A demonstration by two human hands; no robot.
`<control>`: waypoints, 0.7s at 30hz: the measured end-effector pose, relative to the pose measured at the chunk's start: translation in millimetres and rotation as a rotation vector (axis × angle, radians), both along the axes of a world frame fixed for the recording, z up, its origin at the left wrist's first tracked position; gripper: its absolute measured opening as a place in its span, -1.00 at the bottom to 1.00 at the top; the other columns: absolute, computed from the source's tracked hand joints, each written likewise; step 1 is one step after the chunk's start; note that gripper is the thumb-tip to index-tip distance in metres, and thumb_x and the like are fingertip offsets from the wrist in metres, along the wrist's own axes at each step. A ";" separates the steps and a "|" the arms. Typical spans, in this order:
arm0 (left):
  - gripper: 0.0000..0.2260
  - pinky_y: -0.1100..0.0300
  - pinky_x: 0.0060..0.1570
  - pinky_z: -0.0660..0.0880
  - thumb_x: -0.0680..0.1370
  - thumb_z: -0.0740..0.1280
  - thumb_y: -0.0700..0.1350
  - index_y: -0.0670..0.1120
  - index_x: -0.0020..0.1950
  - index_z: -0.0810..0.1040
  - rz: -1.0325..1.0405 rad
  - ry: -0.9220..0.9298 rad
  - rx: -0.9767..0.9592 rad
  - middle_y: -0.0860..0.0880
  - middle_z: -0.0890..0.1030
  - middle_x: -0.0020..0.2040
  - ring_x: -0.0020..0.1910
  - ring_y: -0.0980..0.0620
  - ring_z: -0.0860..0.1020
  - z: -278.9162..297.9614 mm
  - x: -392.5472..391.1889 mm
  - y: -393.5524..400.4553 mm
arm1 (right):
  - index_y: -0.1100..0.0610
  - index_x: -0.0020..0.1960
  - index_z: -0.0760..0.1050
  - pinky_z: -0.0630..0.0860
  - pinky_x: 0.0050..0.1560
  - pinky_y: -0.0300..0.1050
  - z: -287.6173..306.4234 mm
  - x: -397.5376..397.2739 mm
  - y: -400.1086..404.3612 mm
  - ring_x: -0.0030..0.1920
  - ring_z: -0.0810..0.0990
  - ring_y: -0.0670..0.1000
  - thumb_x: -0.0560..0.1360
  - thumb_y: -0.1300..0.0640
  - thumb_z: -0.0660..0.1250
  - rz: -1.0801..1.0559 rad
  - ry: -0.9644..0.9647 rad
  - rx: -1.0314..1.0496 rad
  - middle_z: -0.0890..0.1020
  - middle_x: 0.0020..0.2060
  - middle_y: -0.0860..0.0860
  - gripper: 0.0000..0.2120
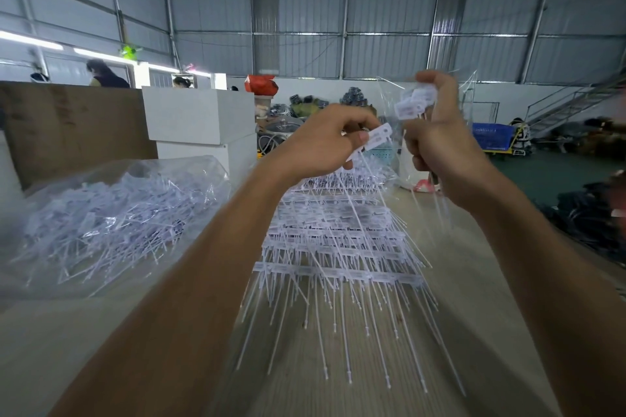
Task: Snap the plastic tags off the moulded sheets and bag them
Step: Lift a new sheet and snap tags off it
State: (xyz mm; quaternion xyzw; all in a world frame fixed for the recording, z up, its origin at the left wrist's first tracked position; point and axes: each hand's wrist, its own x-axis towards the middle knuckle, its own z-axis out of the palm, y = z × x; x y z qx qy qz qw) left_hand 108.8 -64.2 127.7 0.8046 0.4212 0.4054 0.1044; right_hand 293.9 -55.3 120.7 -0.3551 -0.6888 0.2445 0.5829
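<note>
While the left hand [325, 139] pinches a tag [374, 139] raised off the sheets [338, 247] on the table [338, 366], the right hand [437, 132] grips snapped tags [415, 103], bunched for the bag [111, 213]

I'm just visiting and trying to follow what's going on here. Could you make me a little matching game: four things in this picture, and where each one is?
Things:
1. single tag
2. small clear bag
3. moulded sheets
4. big bag of tags

Places:
A. spread on the table under the arms
B. pinched in the left hand
C. lying at the left on the table
D. held up by the right hand

Pairs: 1-B, 2-D, 3-A, 4-C
</note>
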 end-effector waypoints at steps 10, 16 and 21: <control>-0.81 0.36 -0.35 0.49 0.68 0.25 -0.19 -0.04 0.17 0.63 -0.024 -0.021 0.001 -0.04 0.61 0.03 -0.18 0.00 0.63 1.0 0.3 -0.6 | 0.09 0.42 0.34 0.49 -0.19 -0.42 -0.8 -7.2 0.3 -0.12 0.60 -0.30 0.48 0.44 0.29 -0.191 0.110 0.317 0.58 0.02 -0.19 -0.44; -0.70 0.15 -0.31 0.62 0.66 0.20 -0.32 -0.08 0.09 0.71 -0.109 -0.178 0.010 -0.10 0.69 -0.02 -0.14 -0.20 0.64 3.3 1.4 -5.8 | 0.12 0.05 0.59 0.32 -0.46 -0.39 1.0 -6.8 -2.1 -0.44 0.40 -0.25 0.66 0.01 0.27 -0.171 0.432 0.202 0.49 -0.34 -0.16 -0.80; -0.66 0.20 -0.43 0.51 0.66 0.16 -0.34 -0.06 0.00 0.69 -0.081 -0.149 0.084 -0.26 0.63 -0.06 -0.35 -0.04 0.52 3.8 5.4 -3.0 | 0.10 -0.18 0.54 0.12 -0.48 -0.25 0.4 -6.8 -2.7 -0.49 0.19 -0.09 0.69 -0.12 0.16 -0.045 0.312 0.051 0.29 -0.50 -0.09 -0.59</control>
